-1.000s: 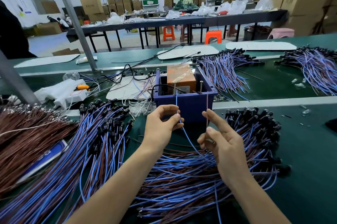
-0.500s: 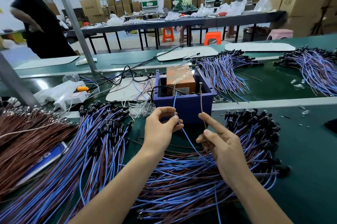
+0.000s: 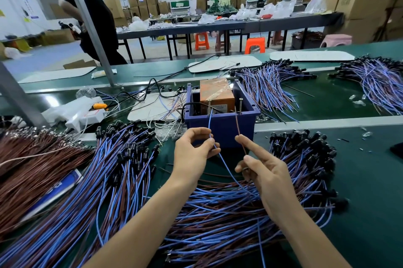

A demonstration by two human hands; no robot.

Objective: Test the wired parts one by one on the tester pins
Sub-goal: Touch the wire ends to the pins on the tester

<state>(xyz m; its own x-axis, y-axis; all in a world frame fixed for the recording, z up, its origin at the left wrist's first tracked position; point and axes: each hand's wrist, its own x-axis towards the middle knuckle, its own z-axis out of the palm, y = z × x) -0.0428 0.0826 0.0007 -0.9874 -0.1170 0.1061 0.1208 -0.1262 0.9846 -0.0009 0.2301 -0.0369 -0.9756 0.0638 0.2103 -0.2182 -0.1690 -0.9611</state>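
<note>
The part in hand looks light and limp: 2 thin plastic-coated wires that will likely sag or spring sideways unless held close to their tips. The left hand pinches the blue wire between thumb and forefinger. The right hand pinches the brown wire likewise, with its forefinger stretched along it. Both tips stand at the front wall of the blue plastic box, just beside the 2 threaded metal pins; whether they touch I cannot tell. The wires trail into the heap of parts on the green worktop, where hard black caps cluster. The smooth sleeving may slip, so a short, firm pinch suits.
</note>
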